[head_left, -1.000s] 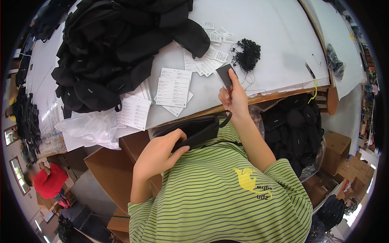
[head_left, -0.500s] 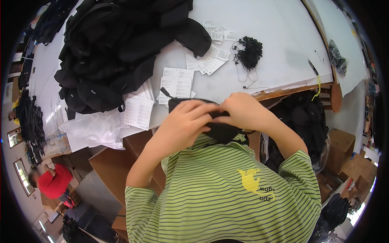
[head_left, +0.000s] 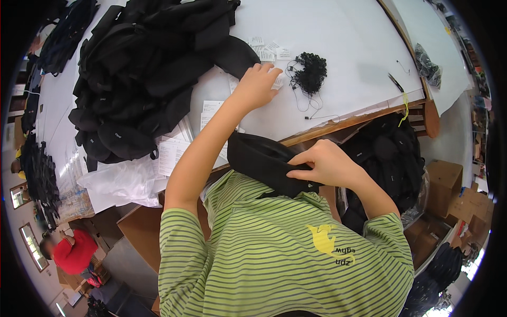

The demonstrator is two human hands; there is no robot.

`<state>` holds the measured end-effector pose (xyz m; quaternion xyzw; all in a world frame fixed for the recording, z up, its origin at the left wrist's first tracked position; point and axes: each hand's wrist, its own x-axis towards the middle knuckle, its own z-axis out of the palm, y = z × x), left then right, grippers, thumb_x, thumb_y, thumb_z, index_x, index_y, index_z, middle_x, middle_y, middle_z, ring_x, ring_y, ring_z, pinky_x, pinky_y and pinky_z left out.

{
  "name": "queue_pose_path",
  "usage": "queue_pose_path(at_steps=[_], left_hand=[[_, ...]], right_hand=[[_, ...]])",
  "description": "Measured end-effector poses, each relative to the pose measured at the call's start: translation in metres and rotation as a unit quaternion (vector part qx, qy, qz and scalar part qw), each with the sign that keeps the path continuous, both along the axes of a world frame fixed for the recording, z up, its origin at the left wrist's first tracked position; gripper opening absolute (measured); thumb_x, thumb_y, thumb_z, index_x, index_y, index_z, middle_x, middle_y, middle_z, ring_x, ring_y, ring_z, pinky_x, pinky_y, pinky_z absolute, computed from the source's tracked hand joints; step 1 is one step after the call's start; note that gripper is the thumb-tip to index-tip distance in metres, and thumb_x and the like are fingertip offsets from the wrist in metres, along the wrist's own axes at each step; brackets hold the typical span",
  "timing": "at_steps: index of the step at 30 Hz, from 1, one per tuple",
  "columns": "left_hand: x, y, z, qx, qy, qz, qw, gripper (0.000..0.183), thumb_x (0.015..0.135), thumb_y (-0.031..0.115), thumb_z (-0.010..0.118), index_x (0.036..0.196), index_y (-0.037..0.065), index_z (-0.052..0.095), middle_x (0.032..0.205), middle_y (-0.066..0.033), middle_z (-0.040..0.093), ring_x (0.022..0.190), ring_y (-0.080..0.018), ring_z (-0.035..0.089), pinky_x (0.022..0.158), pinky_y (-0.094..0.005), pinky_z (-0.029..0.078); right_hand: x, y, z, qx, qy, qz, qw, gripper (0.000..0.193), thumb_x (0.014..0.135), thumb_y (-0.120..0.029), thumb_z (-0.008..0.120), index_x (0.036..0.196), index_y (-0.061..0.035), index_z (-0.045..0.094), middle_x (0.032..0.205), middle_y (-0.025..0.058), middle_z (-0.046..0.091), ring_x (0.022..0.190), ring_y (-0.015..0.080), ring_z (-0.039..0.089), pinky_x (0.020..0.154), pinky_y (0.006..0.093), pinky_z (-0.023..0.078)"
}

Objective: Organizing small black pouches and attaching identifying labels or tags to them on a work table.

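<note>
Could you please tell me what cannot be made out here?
In the head view:
Printed sheets: partly covered by the left forearm.
Left hand: its back hides whether it grips anything.
Black fabric item: the right hand covers part of its edge.
Black pile: cut off by the picture's upper edge.

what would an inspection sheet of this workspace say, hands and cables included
Surface: table with white top and brown edge.
Things in hand: black fabric piece, open side up, against the striped shirt.
Clutter: black fabric pile, small white labels, printed sheets, clear plastic bag, black cord bundle, thin dark tool.
Hands: right hand pinches the fabric piece's rim; left hand is at the labels, grip unclear.
Cables: no power cable made out.
Surroundings: cardboard boxes right, person in red left.
</note>
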<state>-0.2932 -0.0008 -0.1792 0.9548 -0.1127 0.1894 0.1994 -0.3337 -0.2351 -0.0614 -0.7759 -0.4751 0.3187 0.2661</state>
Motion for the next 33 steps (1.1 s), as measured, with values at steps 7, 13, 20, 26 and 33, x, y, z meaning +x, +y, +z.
queue_pose_path(at_steps=[7, 13, 20, 26, 33], left_hand=[[0.012, 0.007, 0.005, -0.025, 0.038, -0.024, 0.999, 0.025, 0.077, 0.012, 0.070, 0.099, 0.005, 0.061, 0.093, -0.0074, 0.064, 0.090, -0.0260, 0.057, 0.083, -0.0391, 0.044], [-0.045, 0.004, 0.080, -0.402, 0.083, 0.028, 0.911, 0.017, 0.076, 0.011, 0.073, 0.089, 0.005, 0.065, 0.089, -0.0050, 0.066, 0.078, -0.0207, 0.060, 0.076, -0.0282, 0.046], [-0.128, 0.011, 0.110, -0.128, 0.021, 0.041, 0.991, 0.029, 0.076, 0.022, 0.076, 0.099, 0.008, 0.065, 0.125, -0.0065, 0.052, 0.117, -0.0272, 0.045, 0.098, -0.0404, 0.035], [-0.188, -0.012, 0.045, -0.857, 0.009, 0.004, 0.515, 0.068, 0.078, 0.017, 0.075, 0.132, 0.003, 0.038, 0.127, -0.0103, 0.048, 0.122, -0.0245, 0.046, 0.106, -0.0392, 0.034], [-0.175, -0.011, 0.074, -0.878, -0.043, 0.204, 0.432, 0.035, 0.090, 0.016, 0.062, 0.121, 0.002, 0.054, 0.110, -0.0084, 0.062, 0.100, -0.0214, 0.062, 0.090, -0.0352, 0.050]], right_hand=[[0.008, -0.021, 0.013, -0.020, -0.135, -0.018, 0.991, 0.020, 0.076, -0.025, 0.072, 0.089, -0.0097, 0.074, 0.060, 0.0106, 0.062, 0.053, 0.0261, 0.059, 0.053, 0.0318, 0.046], [0.016, -0.012, 0.016, -0.022, -0.213, -0.028, 0.976, 0.018, 0.077, -0.026, 0.069, 0.088, -0.0130, 0.073, 0.059, 0.0093, 0.061, 0.057, 0.0289, 0.060, 0.057, 0.0380, 0.047], [0.014, 0.018, 0.026, 0.057, -0.232, -0.046, 0.970, 0.018, 0.079, -0.025, 0.069, 0.091, -0.0118, 0.073, 0.059, 0.0098, 0.061, 0.054, 0.0268, 0.060, 0.052, 0.0354, 0.045], [-0.016, 0.051, 0.025, 0.209, -0.095, -0.110, 0.967, 0.022, 0.075, -0.021, 0.076, 0.094, -0.0104, 0.074, 0.054, 0.0067, 0.058, 0.043, 0.0207, 0.053, 0.043, 0.0283, 0.040], [-0.040, 0.074, 0.001, 0.263, -0.066, -0.243, 0.931, 0.016, 0.084, -0.023, 0.071, 0.091, -0.0083, 0.069, 0.045, 0.0012, 0.043, 0.039, 0.0096, 0.038, 0.042, 0.0250, 0.030]])
